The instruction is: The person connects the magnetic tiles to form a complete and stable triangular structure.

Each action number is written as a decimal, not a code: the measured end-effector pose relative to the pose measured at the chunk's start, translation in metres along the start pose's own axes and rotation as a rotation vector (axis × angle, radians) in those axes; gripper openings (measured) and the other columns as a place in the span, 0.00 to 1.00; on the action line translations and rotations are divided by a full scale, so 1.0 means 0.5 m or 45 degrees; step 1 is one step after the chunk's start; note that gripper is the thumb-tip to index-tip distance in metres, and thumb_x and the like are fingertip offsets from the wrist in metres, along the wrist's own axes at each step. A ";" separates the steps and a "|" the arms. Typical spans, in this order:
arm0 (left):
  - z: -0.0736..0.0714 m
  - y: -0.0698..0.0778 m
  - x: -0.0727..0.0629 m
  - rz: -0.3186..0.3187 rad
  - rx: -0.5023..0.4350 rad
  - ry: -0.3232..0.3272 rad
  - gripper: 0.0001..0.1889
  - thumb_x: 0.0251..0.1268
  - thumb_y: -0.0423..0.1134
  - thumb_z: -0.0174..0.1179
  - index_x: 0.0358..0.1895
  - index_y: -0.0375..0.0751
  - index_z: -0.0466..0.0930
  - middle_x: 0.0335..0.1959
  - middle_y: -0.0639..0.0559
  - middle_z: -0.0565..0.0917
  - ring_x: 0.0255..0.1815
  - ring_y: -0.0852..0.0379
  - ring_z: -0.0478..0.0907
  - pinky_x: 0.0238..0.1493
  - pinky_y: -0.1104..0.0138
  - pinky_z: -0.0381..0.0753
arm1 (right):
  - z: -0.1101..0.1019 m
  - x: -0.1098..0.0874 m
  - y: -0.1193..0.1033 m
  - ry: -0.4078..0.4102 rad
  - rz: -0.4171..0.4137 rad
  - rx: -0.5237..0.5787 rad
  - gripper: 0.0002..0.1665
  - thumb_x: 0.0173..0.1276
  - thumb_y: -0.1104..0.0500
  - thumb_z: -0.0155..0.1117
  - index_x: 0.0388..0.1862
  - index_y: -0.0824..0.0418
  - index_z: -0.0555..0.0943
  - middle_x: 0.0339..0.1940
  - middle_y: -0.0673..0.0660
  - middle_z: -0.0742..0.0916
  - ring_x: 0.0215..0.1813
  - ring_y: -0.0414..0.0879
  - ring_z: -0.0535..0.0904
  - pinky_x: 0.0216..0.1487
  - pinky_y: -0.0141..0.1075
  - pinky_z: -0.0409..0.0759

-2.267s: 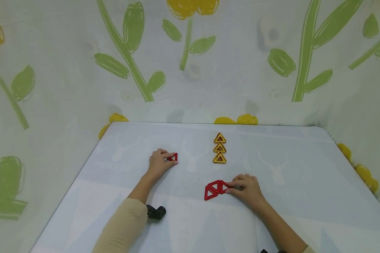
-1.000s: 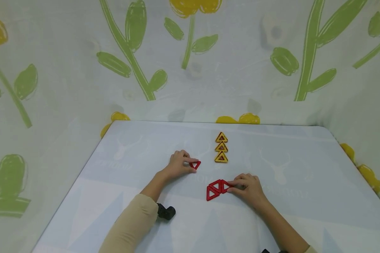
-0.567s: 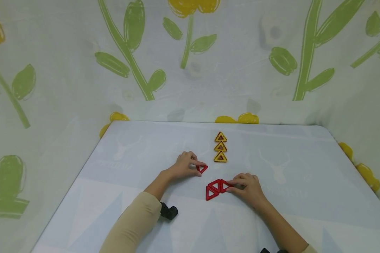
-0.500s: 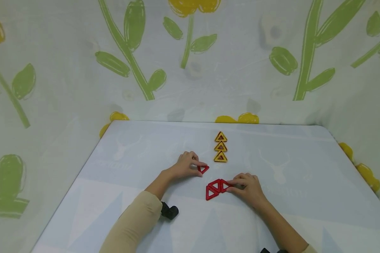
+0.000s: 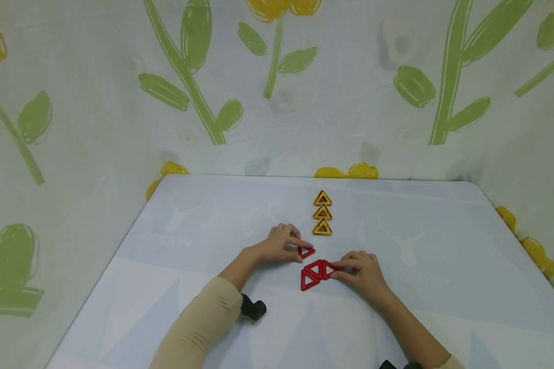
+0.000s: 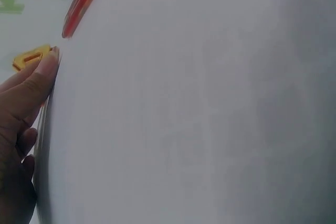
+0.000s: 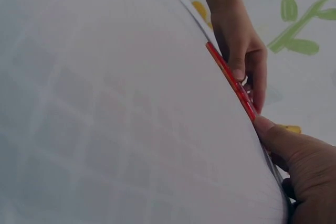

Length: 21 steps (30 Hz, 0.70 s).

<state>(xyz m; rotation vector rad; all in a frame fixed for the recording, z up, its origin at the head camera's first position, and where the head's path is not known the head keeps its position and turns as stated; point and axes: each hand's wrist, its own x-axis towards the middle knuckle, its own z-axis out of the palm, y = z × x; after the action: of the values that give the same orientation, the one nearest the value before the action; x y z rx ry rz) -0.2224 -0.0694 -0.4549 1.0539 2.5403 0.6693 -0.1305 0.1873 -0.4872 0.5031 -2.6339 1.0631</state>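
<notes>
In the head view my left hand (image 5: pixel 281 244) pinches a red triangular magnetic tile (image 5: pixel 306 252) between thumb and index finger. That tile is just above and left of a joined row of red triangular tiles (image 5: pixel 313 268) lying flat on the table. My right hand (image 5: pixel 361 271) pinches the rightmost tile (image 5: pixel 329 269) of this row at its right corner. In the right wrist view the red row (image 7: pixel 231 81) is seen edge-on, with the left hand (image 7: pixel 242 45) behind it. The left wrist view shows only the thumb side of my left hand (image 6: pixel 26 98); its tile is mostly hidden there.
Three yellow triangular tiles (image 5: pixel 322 212) stand in a vertical line farther back on the table (image 5: pixel 420 230). A dark wrist camera (image 5: pixel 254 308) sticks out beside the left sleeve. A flower-printed curtain (image 5: pixel 341 118) rises behind the table's back edge.
My left hand has carried its red tile rightward and nearer to the red row, and the tile has turned on the way. The right hand stays on the row's right end.
</notes>
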 end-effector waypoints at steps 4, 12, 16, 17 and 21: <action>0.002 0.002 0.002 0.030 0.011 -0.016 0.22 0.56 0.51 0.65 0.57 0.62 0.79 0.45 0.58 0.68 0.48 0.58 0.59 0.50 0.61 0.57 | 0.001 0.000 0.000 0.004 -0.008 0.000 0.13 0.46 0.57 0.78 0.34 0.51 0.89 0.29 0.41 0.82 0.36 0.37 0.72 0.40 0.40 0.61; 0.001 0.007 0.008 0.072 0.018 -0.058 0.22 0.55 0.51 0.67 0.56 0.62 0.80 0.44 0.59 0.68 0.49 0.58 0.59 0.51 0.61 0.56 | 0.003 0.000 0.001 0.000 -0.001 -0.005 0.13 0.47 0.57 0.78 0.35 0.51 0.89 0.29 0.41 0.82 0.35 0.37 0.72 0.40 0.40 0.62; 0.002 0.008 0.012 0.079 0.022 -0.080 0.23 0.53 0.51 0.68 0.56 0.63 0.80 0.43 0.60 0.68 0.49 0.59 0.59 0.51 0.62 0.56 | 0.004 0.001 0.004 0.014 -0.030 -0.013 0.13 0.46 0.57 0.78 0.34 0.51 0.89 0.29 0.41 0.82 0.35 0.37 0.72 0.39 0.39 0.61; 0.003 0.008 0.013 0.080 0.019 -0.085 0.23 0.53 0.51 0.68 0.55 0.63 0.80 0.43 0.60 0.68 0.50 0.59 0.59 0.51 0.62 0.56 | 0.004 0.002 0.004 0.017 -0.041 -0.017 0.13 0.46 0.57 0.78 0.34 0.51 0.89 0.29 0.41 0.83 0.35 0.37 0.71 0.39 0.39 0.61; 0.005 0.005 0.016 0.081 0.015 -0.100 0.23 0.53 0.52 0.68 0.56 0.64 0.80 0.42 0.61 0.68 0.49 0.61 0.59 0.50 0.63 0.55 | 0.002 0.003 0.006 0.027 -0.076 -0.032 0.13 0.46 0.58 0.78 0.34 0.52 0.89 0.29 0.43 0.83 0.35 0.37 0.71 0.38 0.39 0.61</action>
<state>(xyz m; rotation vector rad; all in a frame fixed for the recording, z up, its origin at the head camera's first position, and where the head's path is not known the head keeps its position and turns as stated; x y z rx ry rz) -0.2253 -0.0610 -0.4564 1.1461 2.4560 0.6172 -0.1332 0.1883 -0.4891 0.5586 -2.5937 1.0106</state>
